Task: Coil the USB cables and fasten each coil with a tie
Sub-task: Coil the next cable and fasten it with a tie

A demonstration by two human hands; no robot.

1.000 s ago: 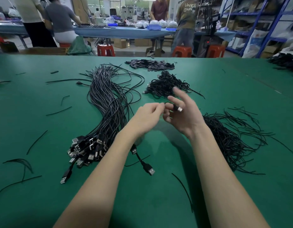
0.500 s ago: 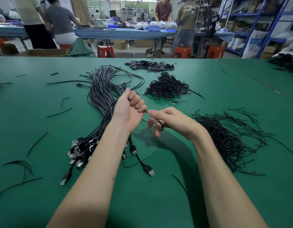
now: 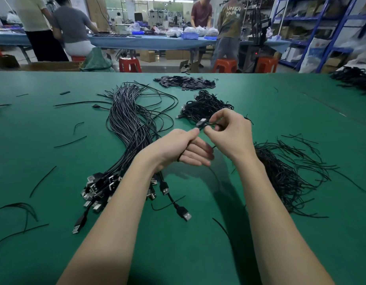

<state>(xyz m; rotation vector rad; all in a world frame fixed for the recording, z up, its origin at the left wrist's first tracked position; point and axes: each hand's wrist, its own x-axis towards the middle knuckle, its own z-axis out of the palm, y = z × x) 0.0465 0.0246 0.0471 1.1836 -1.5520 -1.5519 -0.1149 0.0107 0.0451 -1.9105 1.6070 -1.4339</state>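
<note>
Hands: both raised above the mat (image 3: 260, 233) at centre. Left hand (image 3: 184, 150): cable (image 3: 209, 125) pinched between thumb and forefinger, remaining fingers extended beneath with loops of it wound round them. Right hand (image 3: 227, 134): fingers curled, the plug end (image 3: 202, 121) pinched at the fingertips, just at 1 o'clock of the left.

Cable, in work: thin, black, held between both hands off the mat. Judged light, limp and springy; loops are likely to unwind if released. Best held at the moulded plug, which is rigid, and by pinching across the gathered loops.

Cable bundle (image 3: 128, 128): uncoiled stock, laid from 12 o'clock down to 8 o'clock of the hands, plugs (image 3: 100, 188) heaped at the near end. Judged prone to tangling; one is best drawn out by its plug.

Ties (image 3: 285, 173): loose wiry heap at 4 o'clock. Judged bendable and shape-holding, to be taken singly by an end.

Coils (image 3: 204, 106): dark heap at 12 o'clock; whether tied cannot be told.

Strays (image 3: 71, 141): scattered at 9 o'clock.
</note>
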